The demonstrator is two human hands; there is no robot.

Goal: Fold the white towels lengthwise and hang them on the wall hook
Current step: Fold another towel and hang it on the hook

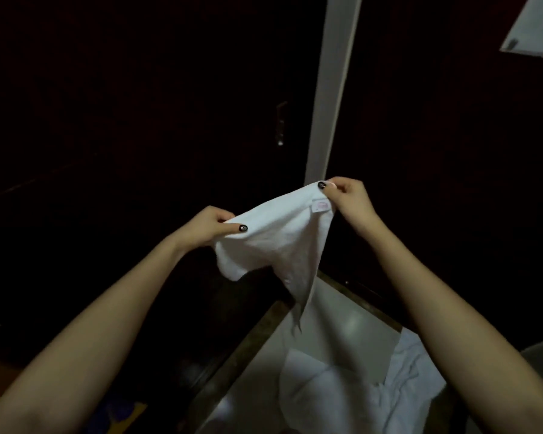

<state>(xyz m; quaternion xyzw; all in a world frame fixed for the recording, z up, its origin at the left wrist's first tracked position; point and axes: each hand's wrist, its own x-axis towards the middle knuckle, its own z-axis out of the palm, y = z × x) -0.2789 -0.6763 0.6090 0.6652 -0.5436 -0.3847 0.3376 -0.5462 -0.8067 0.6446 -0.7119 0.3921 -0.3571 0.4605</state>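
A white-topped table point(351, 321) sits low in a dark room, a heap of white towels point(342, 389) on its near end. Above its far edge a white towel point(273, 242) hangs stretched between both hands, its top edge running left to right. The left hand point(206, 225) pinches one end, the right hand point(348, 195) the other (beside a small pink label point(322, 205)). No hook shows.

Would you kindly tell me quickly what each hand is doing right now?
Left hand: closed, pinching one top corner of the white towel.
Right hand: closed, pinching the other top corner, by the label.
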